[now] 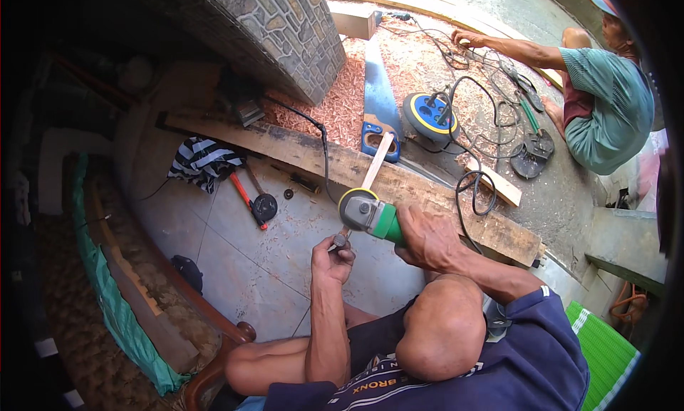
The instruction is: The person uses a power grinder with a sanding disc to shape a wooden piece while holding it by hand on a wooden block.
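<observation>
My right hand [427,236] is wrapped round a green angle grinder [386,221] with a yellow-rimmed disc [351,208]. My left hand [333,260] is closed just below the disc on a narrow piece [344,236] whose far end is hidden by the grinder. A pale wooden strip [377,158] lies beyond the disc, reaching over the blue handle of a hand saw [381,90]. A long weathered plank [484,229] runs crosswise behind my hands. A black cord [325,162] hangs over it.
A co-worker [598,112] sits at the right, one hand among cords. Wood shavings surround a cable reel [429,117] and short board [499,183]. A hammer [239,194] and striped cloth [203,158] lie left. A stone-patterned block [285,33] stands behind; a curved wooden seat [149,290] is left.
</observation>
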Motion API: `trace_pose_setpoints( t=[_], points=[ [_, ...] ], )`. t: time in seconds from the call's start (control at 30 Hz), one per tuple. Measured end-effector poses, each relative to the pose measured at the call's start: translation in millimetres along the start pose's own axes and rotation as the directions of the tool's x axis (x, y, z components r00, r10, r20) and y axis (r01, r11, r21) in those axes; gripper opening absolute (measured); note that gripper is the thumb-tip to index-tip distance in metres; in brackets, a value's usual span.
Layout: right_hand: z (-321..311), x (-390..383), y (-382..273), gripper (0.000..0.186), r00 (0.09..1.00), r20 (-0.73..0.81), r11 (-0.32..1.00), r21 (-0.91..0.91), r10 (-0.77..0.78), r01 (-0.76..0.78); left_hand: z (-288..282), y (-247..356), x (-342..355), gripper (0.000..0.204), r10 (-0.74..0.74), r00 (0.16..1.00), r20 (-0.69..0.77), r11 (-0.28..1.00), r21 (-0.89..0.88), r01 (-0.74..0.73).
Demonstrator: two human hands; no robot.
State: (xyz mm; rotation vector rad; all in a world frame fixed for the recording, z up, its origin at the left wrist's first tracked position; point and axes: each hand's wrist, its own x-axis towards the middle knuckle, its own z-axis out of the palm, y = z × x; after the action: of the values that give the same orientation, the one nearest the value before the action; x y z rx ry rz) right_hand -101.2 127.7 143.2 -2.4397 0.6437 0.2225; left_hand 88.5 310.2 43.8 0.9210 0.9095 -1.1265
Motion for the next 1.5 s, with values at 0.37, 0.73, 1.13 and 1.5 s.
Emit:
trace_pose_setpoints(
  t=[0.37,0.73,1.13,1.5],
  points=[
    [-6.5,4.3,-9.2,0.063,0.999,-0.048,1.0,0.016,0.026,-0.026,4.2,-2.8,2.9,0.014,0.058,0.997,0.06,0.993,0.099,-0.064],
    [-8.9,6.5,1.6,0.075,0.992,-0.124,0.999,0.025,-0.024,0.027,25.3,-21.7,-23.7,0.016,0.323,0.946,0.015,0.87,0.388,-0.303],
    [-28.7,19.8,51.4,0.084,0.979,-0.083,0.981,-0.049,0.185,-0.189,13.1,-14.5,-20.5,0.018,0.358,0.931,0.067,0.816,0.463,-0.346],
    [-49.5,25.5,61.2,0.065,0.962,-0.13,0.966,-0.071,0.239,-0.25,7.8,-21.0,-14.8,0.018,0.401,0.909,0.113,0.732,0.556,-0.393]
  ],
)
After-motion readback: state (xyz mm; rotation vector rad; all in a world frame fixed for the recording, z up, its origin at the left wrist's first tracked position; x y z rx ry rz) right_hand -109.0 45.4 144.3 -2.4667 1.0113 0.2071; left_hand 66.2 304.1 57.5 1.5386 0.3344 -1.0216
